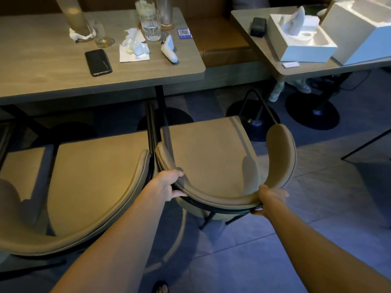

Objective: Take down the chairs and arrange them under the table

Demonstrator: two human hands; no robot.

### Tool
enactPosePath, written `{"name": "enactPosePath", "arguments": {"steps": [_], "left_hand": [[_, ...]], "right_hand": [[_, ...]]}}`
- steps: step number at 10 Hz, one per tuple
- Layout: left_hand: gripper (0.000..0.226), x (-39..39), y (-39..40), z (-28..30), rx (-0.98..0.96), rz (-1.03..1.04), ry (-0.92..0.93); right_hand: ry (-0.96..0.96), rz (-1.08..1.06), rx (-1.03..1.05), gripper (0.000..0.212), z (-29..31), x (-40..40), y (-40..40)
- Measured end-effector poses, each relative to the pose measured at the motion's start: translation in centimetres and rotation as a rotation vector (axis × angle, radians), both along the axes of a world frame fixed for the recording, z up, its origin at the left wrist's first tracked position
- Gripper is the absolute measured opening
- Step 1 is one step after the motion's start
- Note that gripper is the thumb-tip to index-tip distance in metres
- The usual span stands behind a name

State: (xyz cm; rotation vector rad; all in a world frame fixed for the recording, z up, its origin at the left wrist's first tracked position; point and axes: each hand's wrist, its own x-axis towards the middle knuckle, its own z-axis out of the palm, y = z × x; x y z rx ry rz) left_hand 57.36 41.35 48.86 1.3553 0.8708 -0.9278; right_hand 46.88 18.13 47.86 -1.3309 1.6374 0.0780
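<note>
Chair (pixel 209 157): tan padded seat, curved backrest, black frame; stands on the tiled floor (pixel 317 208) in front of the worktop (pixel 53 66), its front edge near the worktop's black post.
Left hand (pixel 169 185): closed around the left part of the backrest rim, thumb on top, fingers underneath.
Right hand (pixel 268 199): closed around the right part of the same rim.
Second chair (pixel 88 178): same type, just beside the first on its left, backrests nearly touching, front tucked under the worktop.

On the worktop:
- Tall glass (pixel 73 15): pale yellowish drink, standing on a crumpled napkin.
- Short glass (pixel 101 35): a little yellowish liquid at the bottom.
- Clear jar glass (pixel 150 26): contents hard to tell (looks nearly empty).
- Further tall glass (pixel 165 10): contents cannot be made out.
- Black phone (pixel 98 62), crumpled tissues (pixel 134 44), white controller (pixel 169 47).

Neighbouring worktop (pixel 296 68):
- Open white box (pixel 300 42): holds a white moulded insert with a pale wrapped item in it.
- Small black case (pixel 258 27) beside the box.
</note>
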Motion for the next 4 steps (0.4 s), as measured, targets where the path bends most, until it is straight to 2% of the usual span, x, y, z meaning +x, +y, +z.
{"name": "enactPosePath", "arguments": {"steps": [1,2,4], "left_hand": [[0.052,-0.8,-0.2,0.2,-0.011,0.021,-0.060],[0.058,-2.0,-0.1,0.8,-0.023,0.078,-0.063],[0.047,-4.3,2.7,5.1,0.079,-0.048,-0.141]], "right_hand": [[0.021,0.047,0.083,0.039,1.1,-0.4,-0.1],[0.066,0.183,0.195,0.060,2.4,-1.0,-0.6],[-0.100,0.261,0.172,0.048,7.8,-2.4,1.0]]}}
